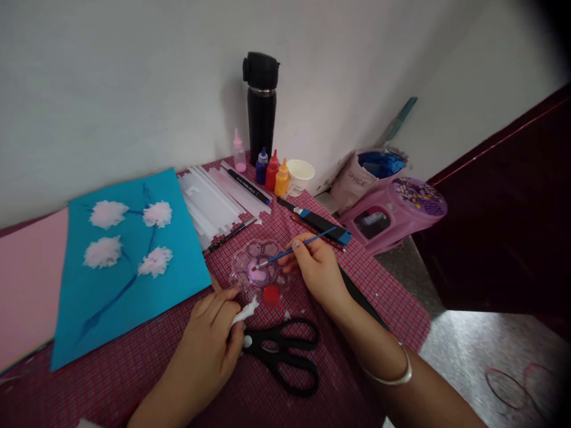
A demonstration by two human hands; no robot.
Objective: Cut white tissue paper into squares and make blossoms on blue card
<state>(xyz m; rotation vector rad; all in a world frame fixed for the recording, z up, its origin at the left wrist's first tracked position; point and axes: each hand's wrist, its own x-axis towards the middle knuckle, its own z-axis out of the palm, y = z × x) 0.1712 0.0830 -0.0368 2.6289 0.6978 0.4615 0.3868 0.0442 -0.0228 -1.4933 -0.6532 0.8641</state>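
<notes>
Black scissors lie by the left hand, which pinches a tissue. The right hand grips a brush, tip at pink paint in the palette; beyond, bottles and a flask stand on the bench.

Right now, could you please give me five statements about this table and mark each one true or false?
The right hand holds a blue paintbrush. True.
The paintbrush tip is at the red paint. False: it is at the pale pinkish paint.
Four pale flowers are on the blue sheet. True.
The black flask lies on its side. False: the black flask stands upright.
The red bottle stands between the dark blue bottle and the yellow bottle. True.
</notes>
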